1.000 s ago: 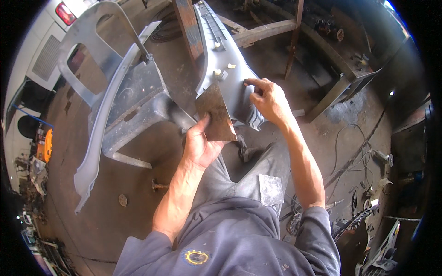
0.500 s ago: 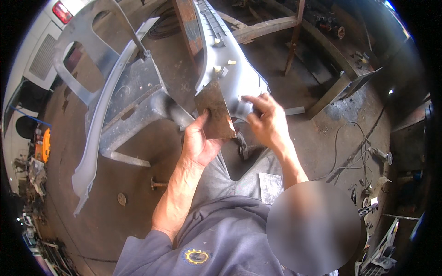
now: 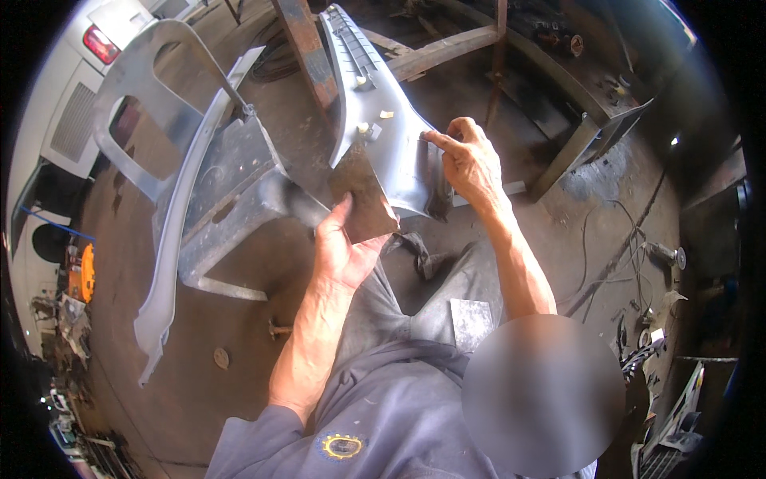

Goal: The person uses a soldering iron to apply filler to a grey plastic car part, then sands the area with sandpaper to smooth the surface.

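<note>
A long light-grey curved panel (image 3: 391, 152), like a car trim piece with a slotted end, stretches away in front of me. Several small pale-yellow bits, among them a flat one (image 3: 387, 114), sit on its surface. My left hand (image 3: 347, 247) grips a flat brown rectangular plate (image 3: 363, 195), thumb on top and fingers underneath. That plate overlaps the panel's near left part. My right hand (image 3: 471, 160) is at the panel's right edge, its index finger stretched out and touching there, the other fingers partly bent. Nothing shows in it.
To the left stands a grey plastic chair (image 3: 231, 211), with another long grey strip (image 3: 179, 215) leaning across it. A rusty metal frame (image 3: 459, 52) is ahead. Cables (image 3: 622, 231) and a power tool (image 3: 666, 255) lie on the right floor. A pale square sheet (image 3: 471, 323) rests on my thigh.
My right hand has moved up and away along the panel to its right edge. The left hand still grips the brown plate. The whole view has shifted slightly.
</note>
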### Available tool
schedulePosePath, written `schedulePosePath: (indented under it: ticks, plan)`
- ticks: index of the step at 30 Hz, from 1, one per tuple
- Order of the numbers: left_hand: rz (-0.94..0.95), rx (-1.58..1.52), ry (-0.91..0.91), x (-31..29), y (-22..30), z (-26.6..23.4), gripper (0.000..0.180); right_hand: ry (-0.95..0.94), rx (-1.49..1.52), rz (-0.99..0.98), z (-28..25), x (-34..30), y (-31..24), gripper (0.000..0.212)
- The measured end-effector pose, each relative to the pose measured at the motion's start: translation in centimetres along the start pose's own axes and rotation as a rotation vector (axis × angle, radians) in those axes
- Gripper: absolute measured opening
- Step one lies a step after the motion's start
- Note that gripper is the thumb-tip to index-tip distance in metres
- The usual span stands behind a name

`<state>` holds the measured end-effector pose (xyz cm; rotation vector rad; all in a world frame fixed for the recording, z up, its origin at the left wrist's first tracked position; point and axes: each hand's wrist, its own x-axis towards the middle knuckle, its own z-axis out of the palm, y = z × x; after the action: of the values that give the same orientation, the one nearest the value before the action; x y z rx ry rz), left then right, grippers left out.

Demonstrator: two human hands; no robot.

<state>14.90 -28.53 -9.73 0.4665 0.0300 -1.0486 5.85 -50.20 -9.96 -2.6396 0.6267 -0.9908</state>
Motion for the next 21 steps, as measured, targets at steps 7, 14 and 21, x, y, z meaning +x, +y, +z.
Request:
schedulePosePath:
  ticks: [7,14,21]
  plan:
    - [-0.019,-0.015,-0.006,0.1,0.1,-0.2,0.026,-0.055,0.162,0.106,0.6,-1.6,0.5,0.04]
    - [-0.022,-0.012,-0.029,0.3,0.0,-0.4,0.027,-0.046,0.231,0.135,0.3,-3.1,-0.5,0.054]
    - [-0.008,-0.034,-0.022,0.3,0.0,-0.2,0.027,-0.045,0.36,0.182,-0.3,-6.3,-3.3,0.056]
